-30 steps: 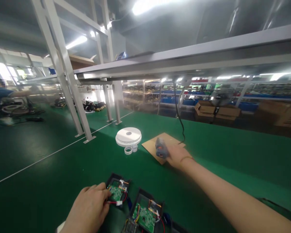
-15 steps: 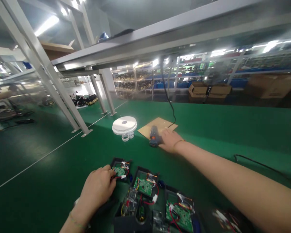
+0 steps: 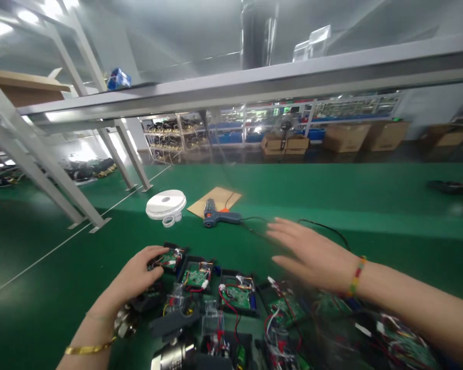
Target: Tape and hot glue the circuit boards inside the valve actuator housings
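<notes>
My left hand (image 3: pixel 141 270) grips the near left end of a black housing with a green circuit board (image 3: pixel 173 258), thumb and fingers on either side of it. My right hand (image 3: pixel 303 246) is open, its fingers stretched out to the left above the green mat; it holds nothing. Left of its fingertips a blue-grey hot glue gun (image 3: pixel 216 216) lies on its side, its nozzle end over a tan board (image 3: pixel 200 203). More open housings with boards and red wires stand in a row to the right, such as this housing (image 3: pixel 237 295).
A white round spool (image 3: pixel 165 204) with clear tape rolls (image 3: pixel 168 221) sits left of the board. A black cable (image 3: pixel 326 226) runs across the green mat (image 3: pixel 332 187). Metal-ended parts (image 3: pixel 173 355) lie in front. A grey shelf beam (image 3: pixel 231 82) spans overhead.
My right hand has let go of the glue gun and moved right, away from it. The glue gun now lies on its side. The view has turned right; my left hand stays at the leftmost housing.
</notes>
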The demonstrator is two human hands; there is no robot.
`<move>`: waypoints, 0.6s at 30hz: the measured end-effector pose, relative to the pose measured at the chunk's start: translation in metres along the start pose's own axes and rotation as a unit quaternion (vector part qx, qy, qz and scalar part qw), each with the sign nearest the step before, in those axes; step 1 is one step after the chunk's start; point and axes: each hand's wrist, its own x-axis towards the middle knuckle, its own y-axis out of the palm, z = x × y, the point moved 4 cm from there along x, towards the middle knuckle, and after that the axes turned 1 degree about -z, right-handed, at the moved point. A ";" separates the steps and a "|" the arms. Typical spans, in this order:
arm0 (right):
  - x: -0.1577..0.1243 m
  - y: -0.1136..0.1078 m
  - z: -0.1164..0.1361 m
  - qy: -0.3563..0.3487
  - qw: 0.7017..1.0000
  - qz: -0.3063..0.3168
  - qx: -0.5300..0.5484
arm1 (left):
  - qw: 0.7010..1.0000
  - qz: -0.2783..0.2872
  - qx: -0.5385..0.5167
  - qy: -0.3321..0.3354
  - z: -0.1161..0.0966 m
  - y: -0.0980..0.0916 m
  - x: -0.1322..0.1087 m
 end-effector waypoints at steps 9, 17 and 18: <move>-0.156 0.001 -0.004 0.082 0.988 -0.106 0.075 | 0.959 -0.017 -0.277 -0.060 -0.020 -0.033 -0.007; -0.244 0.041 -0.014 0.165 0.956 -0.242 0.025 | 0.859 -0.320 -0.379 -0.126 -0.024 -0.079 0.010; -0.254 0.047 -0.013 0.182 0.950 -0.253 0.009 | 0.852 -0.346 -0.371 -0.125 -0.029 -0.085 0.010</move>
